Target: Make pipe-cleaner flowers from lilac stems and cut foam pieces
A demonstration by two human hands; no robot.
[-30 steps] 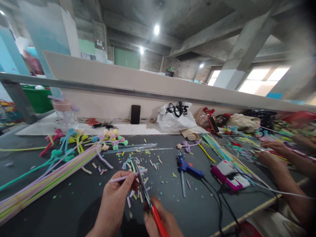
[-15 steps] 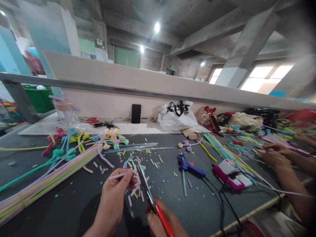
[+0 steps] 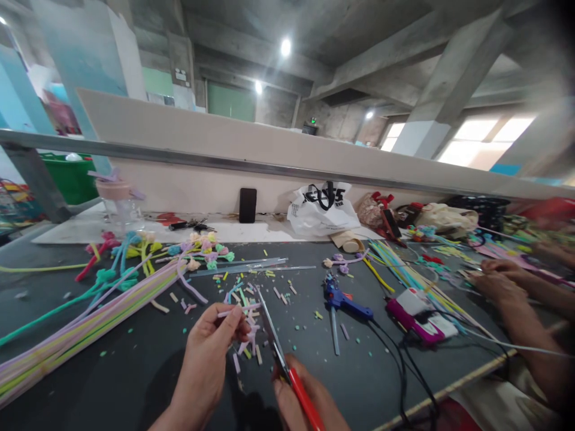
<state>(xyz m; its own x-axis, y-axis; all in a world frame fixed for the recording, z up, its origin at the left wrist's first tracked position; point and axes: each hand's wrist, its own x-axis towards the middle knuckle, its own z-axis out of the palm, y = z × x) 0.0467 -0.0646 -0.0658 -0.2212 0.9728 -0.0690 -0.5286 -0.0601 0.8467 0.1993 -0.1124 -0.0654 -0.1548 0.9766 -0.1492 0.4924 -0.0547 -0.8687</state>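
My left hand [image 3: 209, 347] pinches a short pale lilac pipe cleaner [image 3: 248, 307] between thumb and fingers. Its free end points right and reaches the scissor blades. My right hand [image 3: 308, 395] is closed around the red handles of a pair of scissors [image 3: 274, 335], whose metal blades point up and away from me. Under and beyond both hands lie many short cut pieces [image 3: 252, 344] in lilac, yellow, peach and green. A long bundle of pastel pipe cleaners [image 3: 112, 311] runs across the table on the left, with fuzzy flower-like shapes [image 3: 209, 248] behind it.
A blue glue gun [image 3: 348, 303] with a clear stick lies right of the scissors, its cord trailing toward me. Beyond it sits a magenta and white power strip [image 3: 422, 320]. A phone [image 3: 248, 205] and a white bag [image 3: 321, 209] stand at the back. Another person's hands [image 3: 503, 281] work at right.
My left hand's pipe cleaner now extends farther right, up to the blades. The scissors have shifted slightly to the right and down with my right hand.
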